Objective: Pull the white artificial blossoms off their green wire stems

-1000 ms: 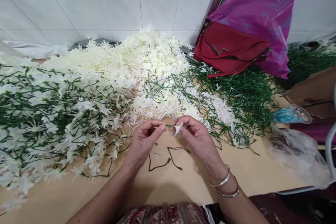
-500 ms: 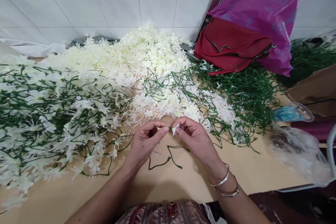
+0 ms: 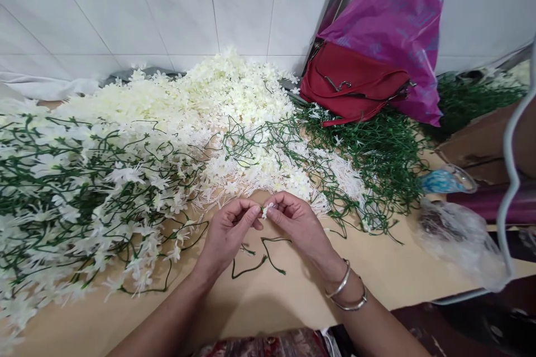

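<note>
My left hand (image 3: 228,231) and my right hand (image 3: 299,226) meet over the table, fingertips almost touching. Between them is a small white artificial flower (image 3: 267,210), pinched by my right thumb and fingers. My left thumb and forefinger grip a green stem at the flower's base; most of it is hidden behind the hand, and a green end (image 3: 248,250) shows below. Two bent green stems (image 3: 274,262) lie on the tabletop (image 3: 268,304) under my hands. Just beyond them spread white petals and thin white stamens (image 3: 251,175).
Stemmed white flowers (image 3: 96,189) are heaped on the left, with loose cream blossoms (image 3: 234,83) against the tiled wall. Green stems (image 3: 377,162) pile up on the right, below a red handbag (image 3: 355,83) and purple plastic bag (image 3: 393,28). A clear plastic bag (image 3: 460,245) sits at the right edge.
The view has turned slightly right, so things appear shifted left. My hands stay together at the flower, with the left fingers slightly rearranged. A green stem end now shows below my left hand.
</note>
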`<state>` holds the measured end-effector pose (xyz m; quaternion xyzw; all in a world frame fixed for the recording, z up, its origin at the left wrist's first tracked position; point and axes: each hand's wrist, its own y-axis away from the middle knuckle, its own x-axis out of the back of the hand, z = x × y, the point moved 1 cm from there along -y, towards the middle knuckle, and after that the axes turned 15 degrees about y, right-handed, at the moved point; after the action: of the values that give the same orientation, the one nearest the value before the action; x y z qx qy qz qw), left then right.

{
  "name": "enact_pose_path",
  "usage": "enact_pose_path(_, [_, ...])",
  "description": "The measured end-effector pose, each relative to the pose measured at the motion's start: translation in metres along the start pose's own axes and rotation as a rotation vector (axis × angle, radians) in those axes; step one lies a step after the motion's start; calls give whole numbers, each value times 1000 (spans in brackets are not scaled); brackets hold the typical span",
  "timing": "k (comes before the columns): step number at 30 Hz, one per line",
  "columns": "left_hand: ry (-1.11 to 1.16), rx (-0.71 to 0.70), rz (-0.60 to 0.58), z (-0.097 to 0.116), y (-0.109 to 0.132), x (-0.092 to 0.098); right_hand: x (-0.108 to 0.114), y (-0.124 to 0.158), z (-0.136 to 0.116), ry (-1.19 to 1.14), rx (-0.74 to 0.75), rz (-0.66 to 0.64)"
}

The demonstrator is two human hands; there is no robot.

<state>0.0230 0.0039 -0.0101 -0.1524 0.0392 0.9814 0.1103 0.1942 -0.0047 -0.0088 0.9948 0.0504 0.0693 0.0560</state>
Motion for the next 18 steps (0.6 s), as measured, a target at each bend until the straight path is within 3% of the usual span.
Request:
enact_pose_path(12, [-65, 35, 14, -4, 0, 4, -3, -3, 0, -56, -30, -2])
enact_pose_path(18, [-97, 95, -7, -13, 0, 15, -5, -4, 2, -107, -29, -2])
